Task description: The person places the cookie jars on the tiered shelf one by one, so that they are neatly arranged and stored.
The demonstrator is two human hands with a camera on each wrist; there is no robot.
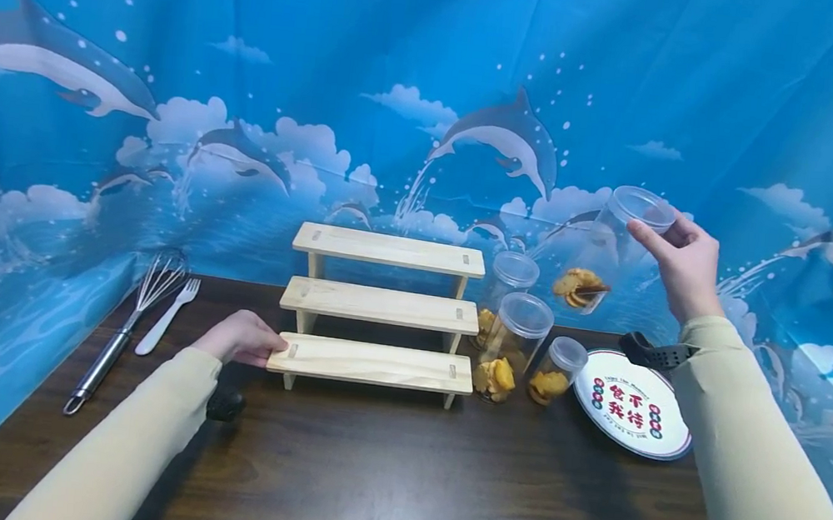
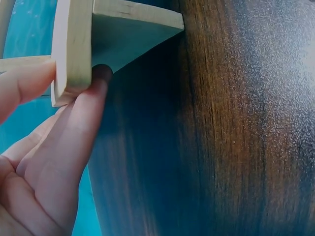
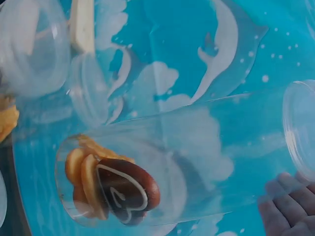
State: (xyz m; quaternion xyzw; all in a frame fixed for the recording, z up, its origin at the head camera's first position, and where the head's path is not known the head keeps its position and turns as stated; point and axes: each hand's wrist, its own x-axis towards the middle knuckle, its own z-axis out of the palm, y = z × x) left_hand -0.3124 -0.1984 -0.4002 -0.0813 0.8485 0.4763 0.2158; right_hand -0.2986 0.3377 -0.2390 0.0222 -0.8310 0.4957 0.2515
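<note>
My left hand (image 1: 247, 337) pinches the left end of the lowest board of a three-step wooden rack (image 1: 377, 361). In the left wrist view the thumb lies on one face of the board (image 2: 74, 54) and a finger on the other. Up at the right, my right hand (image 1: 683, 261) grips a tall clear jar (image 1: 606, 249) near its lid, holding it above the table, slightly tilted. Cookies sit at its bottom, one of them a dark cookie (image 3: 123, 189) with a pale swirl, seen in the right wrist view.
Right of the rack stand three lidded jars with snacks: a rear jar (image 1: 508, 281), a tall front jar (image 1: 517, 345) and a short jar (image 1: 559, 370). A white plate (image 1: 632, 406) lies beyond them. A whisk (image 1: 127, 324) and a white fork (image 1: 168, 318) lie left. Behind hangs a blue dolphin backdrop (image 1: 405, 66).
</note>
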